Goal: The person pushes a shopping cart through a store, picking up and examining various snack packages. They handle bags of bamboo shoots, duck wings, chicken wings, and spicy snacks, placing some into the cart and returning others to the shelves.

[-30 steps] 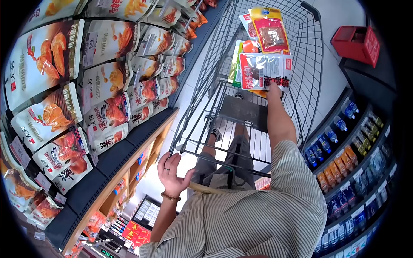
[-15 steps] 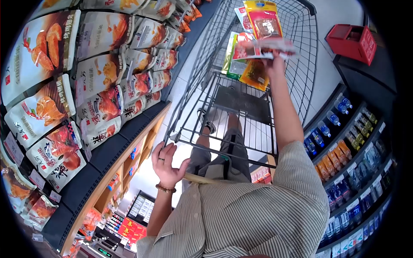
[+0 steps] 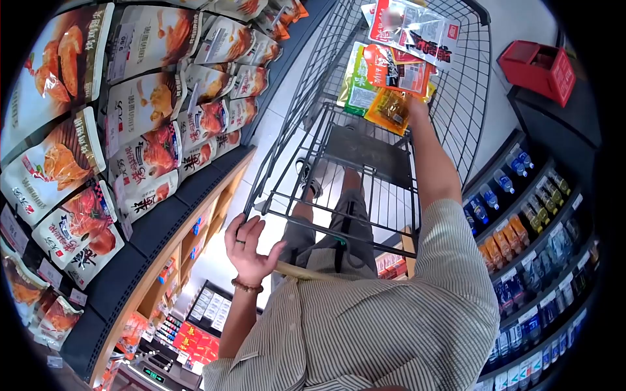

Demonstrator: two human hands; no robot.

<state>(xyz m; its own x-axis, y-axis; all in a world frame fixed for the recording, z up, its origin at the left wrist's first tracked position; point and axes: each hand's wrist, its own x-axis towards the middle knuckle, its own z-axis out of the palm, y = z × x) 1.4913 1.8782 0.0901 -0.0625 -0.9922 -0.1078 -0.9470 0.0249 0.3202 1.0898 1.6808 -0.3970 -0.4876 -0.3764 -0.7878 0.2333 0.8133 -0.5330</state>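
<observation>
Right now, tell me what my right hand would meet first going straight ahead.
Your right hand would likely meet the nearer red pack, just beyond the fingertips. Depth is unclear: it may already touch that or the yellow pack beside it.

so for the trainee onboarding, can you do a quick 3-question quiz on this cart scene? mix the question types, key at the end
1. True or false: the right hand is at the food packets in the shopping cart.
2. Multiple choice: what is worn on the wrist of the left hand?
A) a watch
B) a beaded bracelet
C) nothing
3. Fill the gap: in the picture, the red bin is to the ____ of the cart.

Key: 1 true; 2 B; 3 right
</observation>
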